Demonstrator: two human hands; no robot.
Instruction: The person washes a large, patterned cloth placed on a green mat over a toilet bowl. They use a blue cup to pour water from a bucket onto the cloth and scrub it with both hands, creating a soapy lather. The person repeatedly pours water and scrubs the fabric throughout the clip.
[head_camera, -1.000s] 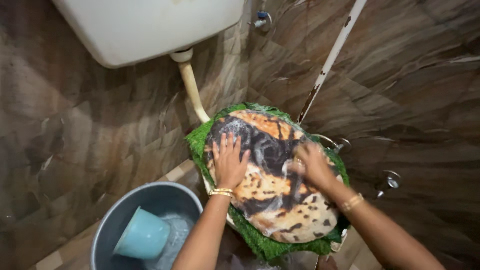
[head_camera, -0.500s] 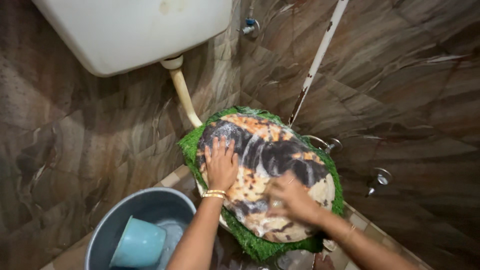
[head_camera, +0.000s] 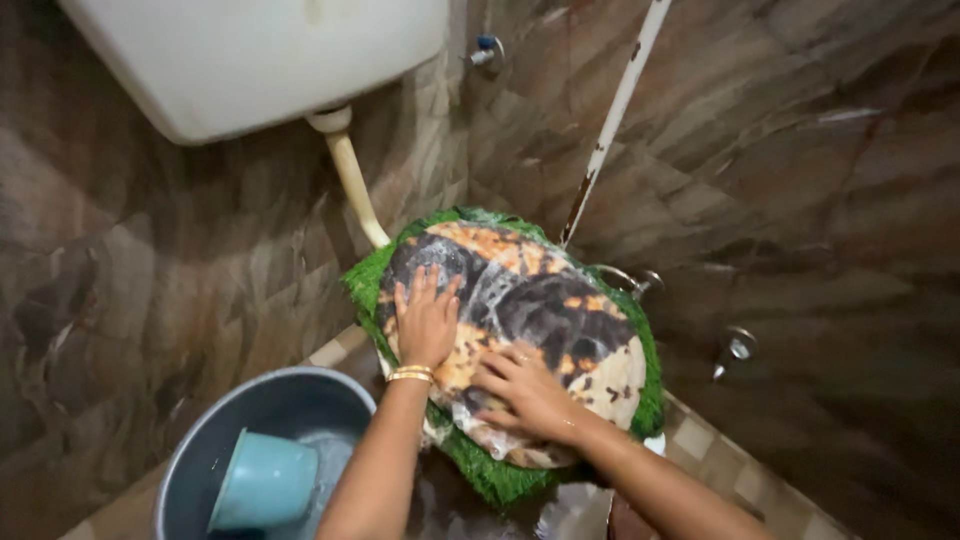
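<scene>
A wet cloth (head_camera: 545, 300) patterned in orange, black and cream lies spread over a rounded mound, with soapy foam on it. Under it a green shaggy mat (head_camera: 490, 475) shows around the edges. My left hand (head_camera: 425, 320) lies flat on the cloth's left side, fingers spread, a gold bangle at the wrist. My right hand (head_camera: 525, 390) presses flat on the cloth's near part, fingers pointing left.
A grey bucket (head_camera: 215, 450) with water and a teal mug (head_camera: 265, 480) stands at lower left. A white cistern (head_camera: 250, 55) with a cream pipe (head_camera: 350, 180) hangs above. A white rusty pipe (head_camera: 610, 120) and wall taps (head_camera: 735, 348) are on the brown tiled wall.
My right hand has slid from the cloth's far right side down and to the left across it. My left hand has stayed pressed in place. The view has shifted slightly.
</scene>
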